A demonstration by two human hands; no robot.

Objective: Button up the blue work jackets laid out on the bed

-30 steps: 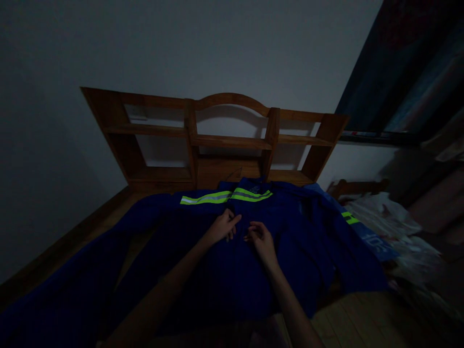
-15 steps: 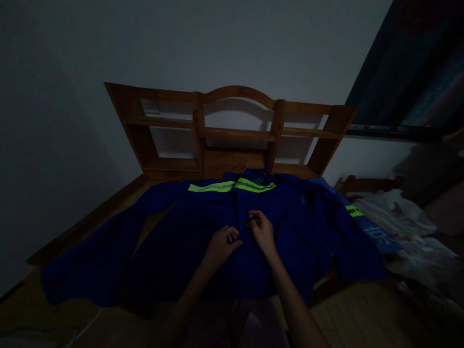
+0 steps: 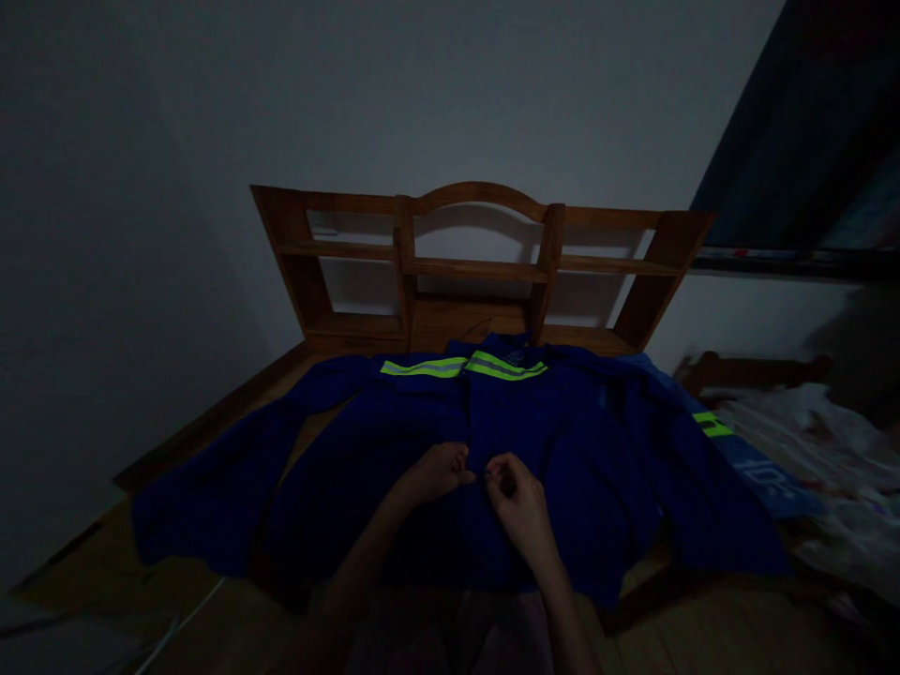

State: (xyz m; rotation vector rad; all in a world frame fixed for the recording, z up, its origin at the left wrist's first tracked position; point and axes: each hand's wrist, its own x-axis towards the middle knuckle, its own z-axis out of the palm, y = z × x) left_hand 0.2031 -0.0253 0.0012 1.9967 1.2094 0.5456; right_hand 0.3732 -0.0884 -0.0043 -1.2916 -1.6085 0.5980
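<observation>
A dark blue work jacket (image 3: 422,412) with yellow-green and grey reflective bands across the chest lies front up, its sleeves spread to both sides. Over the lower part of its front opening, my left hand (image 3: 442,471) has its fingers curled and pinched at the cloth edge. Just to the right, my right hand (image 3: 520,502) is also closed, thumb and forefinger bent together on the jacket's front. The fingertips of the two hands are a small gap apart. Dim light hides exactly which fold each one grips.
Behind the jacket stands a wooden shelf unit (image 3: 478,272) against the wall. A blue bag or cloth with pale lettering (image 3: 766,480) lies beside the right sleeve. Crumpled clear plastic (image 3: 816,422) is at far right. A white cable (image 3: 201,605) hangs at lower left.
My right hand has come down along the front opening to the level of my left hand, its fingers now curled closer. The view has shifted slightly, while the jacket lies as before.
</observation>
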